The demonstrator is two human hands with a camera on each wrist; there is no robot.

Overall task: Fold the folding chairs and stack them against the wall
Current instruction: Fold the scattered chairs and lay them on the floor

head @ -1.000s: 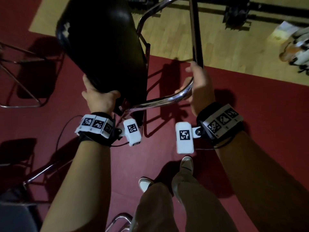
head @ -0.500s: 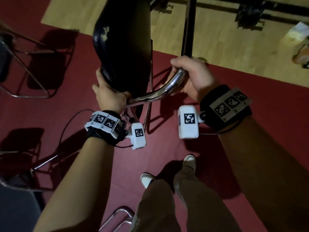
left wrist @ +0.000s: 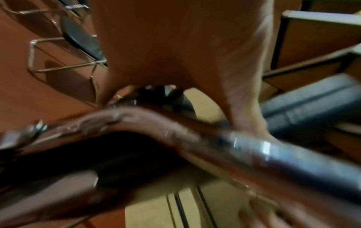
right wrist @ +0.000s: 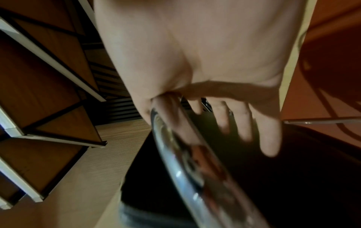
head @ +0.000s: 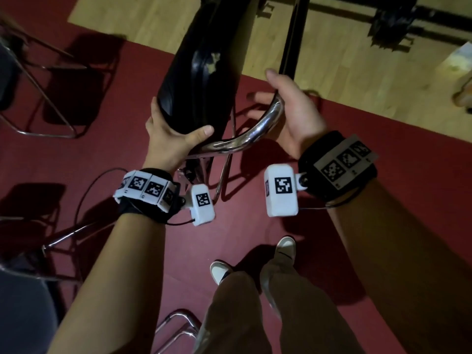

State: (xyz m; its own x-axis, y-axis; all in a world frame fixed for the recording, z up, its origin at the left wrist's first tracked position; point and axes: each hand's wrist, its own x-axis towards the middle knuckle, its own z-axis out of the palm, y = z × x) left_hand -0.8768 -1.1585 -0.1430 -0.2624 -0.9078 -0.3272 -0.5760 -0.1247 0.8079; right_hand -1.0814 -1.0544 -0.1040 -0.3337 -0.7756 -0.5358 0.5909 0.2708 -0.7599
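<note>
A folding chair with a black padded seat (head: pixel 204 72) and a chrome tube frame (head: pixel 258 129) hangs tilted in front of me, seat turned edge-on. My left hand (head: pixel 176 134) grips the seat's near edge, thumb on top. My right hand (head: pixel 283 108) lies against the bend of the tube with thumb and fingers stretched out, not curled round it. In the right wrist view the fingers (right wrist: pixel 269 131) are straight and spread beside the tube (right wrist: pixel 185 154). The left wrist view is blurred and shows the tube (left wrist: pixel 273 154) crossing under the palm.
Unfolded chairs stand at the left (head: pixel 38 98) and at the lower left (head: pixel 23 302). Another chrome frame (head: pixel 176 325) is by my feet (head: pixel 283 249). Red carpet meets a wooden floor (head: pixel 344 67); dark equipment (head: pixel 385 21) stands on the wood. Wood panelling (right wrist: pixel 48 77) is nearby.
The seat has swung toward the frame and now shows edge-on. My right hand, wrapped round the tube bend before, has opened its fingers. My left hand keeps hold of the seat.
</note>
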